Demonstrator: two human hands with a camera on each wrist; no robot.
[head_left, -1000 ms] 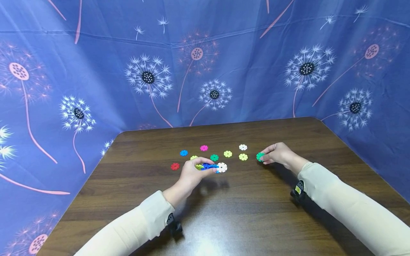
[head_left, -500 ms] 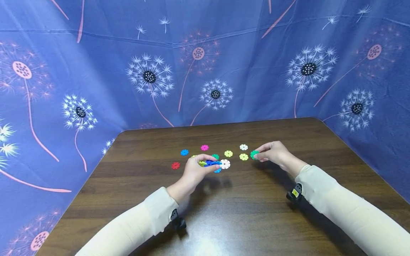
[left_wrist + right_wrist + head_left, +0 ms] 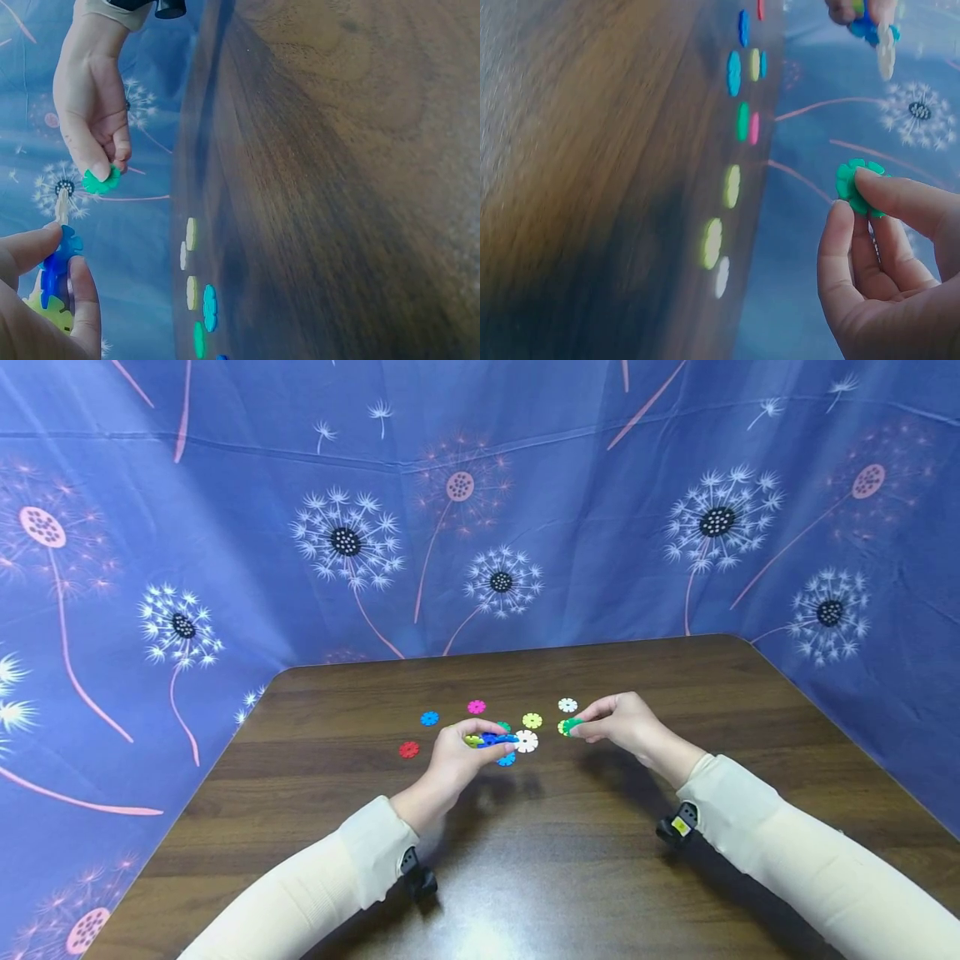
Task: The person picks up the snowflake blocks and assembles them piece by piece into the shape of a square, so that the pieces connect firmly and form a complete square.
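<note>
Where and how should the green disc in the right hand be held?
Probably pinch the green disc at its right edge, thumb on one face and fingers behind, coming from the right. It is flat with a notched rim, and this grip leaves its left edge free toward the left hand.

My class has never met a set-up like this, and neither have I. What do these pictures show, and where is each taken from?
No machine does the work here, only a person's bare left hand and right hand. The wide view is taken from the person's head, looking forward and down; the two smaller ones are taken from each wrist. On the brown table lie a red disc, a pink disc, a white disc and others, all small and notched. The left hand holds a row of discs that look joined: yellow, blue and white. The right hand pinches a single green disc.
</note>
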